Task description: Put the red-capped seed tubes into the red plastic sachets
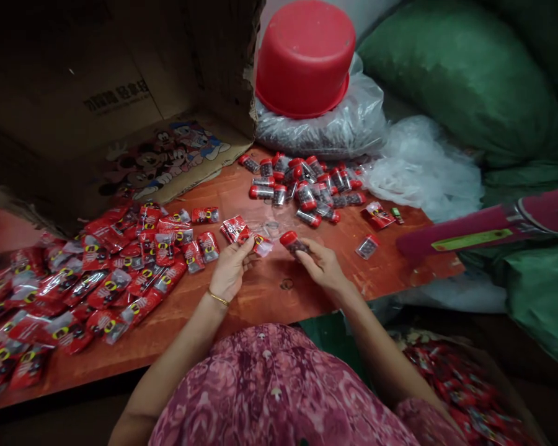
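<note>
My left hand (230, 269) is closed on a small stack of red printed plastic pouches (242, 232), held just above the reddish wooden board (270, 291). My right hand (320, 263) pinches a small clear vial with a red cap (292, 242) a short way right of the pouches. A heap of similar red-capped vials (302, 183) lies further back on the board. A large spread of filled red pouches (97, 272) covers the board's left side.
An open cardboard box (121, 105) with cartoon print stands at the back left. A red upturned tub (304, 59) sits on a clear plastic bag (325, 130). Green sacks (469, 80) and a pink roll (488, 226) lie right. A box of pouches (456, 384) is lower right.
</note>
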`<state>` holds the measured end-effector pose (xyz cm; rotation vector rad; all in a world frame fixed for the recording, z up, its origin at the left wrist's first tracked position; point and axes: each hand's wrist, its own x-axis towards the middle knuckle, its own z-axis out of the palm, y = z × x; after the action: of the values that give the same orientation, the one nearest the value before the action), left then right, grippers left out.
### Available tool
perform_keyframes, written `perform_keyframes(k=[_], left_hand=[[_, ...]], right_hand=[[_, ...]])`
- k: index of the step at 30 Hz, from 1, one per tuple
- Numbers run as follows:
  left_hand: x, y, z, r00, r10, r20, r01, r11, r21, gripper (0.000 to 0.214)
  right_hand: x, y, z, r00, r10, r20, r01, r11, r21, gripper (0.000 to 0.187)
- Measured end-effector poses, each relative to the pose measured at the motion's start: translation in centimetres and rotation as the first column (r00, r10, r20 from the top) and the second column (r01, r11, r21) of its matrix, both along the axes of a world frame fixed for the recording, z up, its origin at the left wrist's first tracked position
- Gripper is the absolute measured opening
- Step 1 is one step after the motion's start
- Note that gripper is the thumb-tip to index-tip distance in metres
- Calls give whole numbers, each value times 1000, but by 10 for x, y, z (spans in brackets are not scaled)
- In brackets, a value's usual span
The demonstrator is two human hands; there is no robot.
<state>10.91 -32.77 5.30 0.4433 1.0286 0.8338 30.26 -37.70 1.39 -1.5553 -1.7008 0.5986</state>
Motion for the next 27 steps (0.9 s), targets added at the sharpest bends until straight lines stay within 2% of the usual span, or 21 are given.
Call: perform_keyframes(k=[1, 3, 6, 9, 13, 16, 18, 21, 24, 27], left_hand=[[1, 0, -1, 1000, -1, 0, 1, 1000, 23, 27], [2, 1, -4, 1000, -11, 9, 10, 997, 76, 30], [6, 0, -7, 1000, -10, 22, 7, 990, 144, 32], [6, 0, -7, 1000, -14, 8, 12, 979, 201, 31], [2, 1, -7, 994, -90, -57, 104, 944, 313, 29], [0, 3, -7, 991, -106, -76, 127, 926, 354, 26], [1, 2, -8, 995, -81, -50, 93, 936, 340, 27], [8, -1, -6, 1000, -29, 3, 27, 958, 285, 30], [15, -6, -4, 998, -27, 54, 14, 973, 232, 34], [20, -10, -4, 996, -9, 90, -8, 983, 184, 35]], right_hand=[[-6, -8, 6, 984, -34, -174, 23, 997, -69, 30], [-17, -21, 16, 886, -114, -449, 24, 979, -202, 28], [-26, -26, 26, 754, -179, -632, -52, 943, -328, 25], [-28, -21, 30, 717, -196, -669, -107, 917, -384, 22], [-27, -13, 30, 705, -178, -686, -194, 882, -429, 19], [-30, -10, 28, 693, -204, -691, -149, 898, -414, 20], [-32, -10, 27, 696, -214, -685, -104, 915, -390, 20], [-36, -11, 28, 720, -187, -668, -112, 919, -378, 19], [-41, -12, 29, 754, -158, -638, -104, 930, -353, 19], [-48, -10, 26, 808, -141, -572, -20, 964, -265, 19]])
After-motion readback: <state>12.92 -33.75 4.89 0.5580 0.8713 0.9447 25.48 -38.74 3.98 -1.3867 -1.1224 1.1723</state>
